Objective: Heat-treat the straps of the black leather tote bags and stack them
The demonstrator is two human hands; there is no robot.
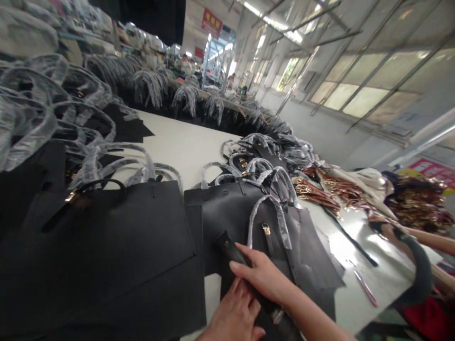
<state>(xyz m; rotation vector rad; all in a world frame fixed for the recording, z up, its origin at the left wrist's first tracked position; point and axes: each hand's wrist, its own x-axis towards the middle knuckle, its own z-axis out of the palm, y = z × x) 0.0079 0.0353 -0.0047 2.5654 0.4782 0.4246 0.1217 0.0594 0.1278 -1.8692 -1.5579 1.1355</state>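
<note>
black leather strap (234, 251) with metal buckle (278, 315), held in both hands, lying diagonally over a black leather tote bag (245, 213) on a white desk (177, 137). right hand (265, 277): fingers (247, 258) curled over the strap's upper length, firmly closed. left hand (232, 315): fingers (243, 300) pressed around the strap lower down, closed. bag handles (270, 201) wrapped in clear plastic film, gold clasp (265, 229) beside them. further black totes (106, 246) piled to the left. brown straps with gold rings (316, 196) farther along the desk. pink pen (366, 289) near the desk's edge. at right, another person's hand (389, 232) on a curved dark strap (415, 270), well apart from both hands.
</note>
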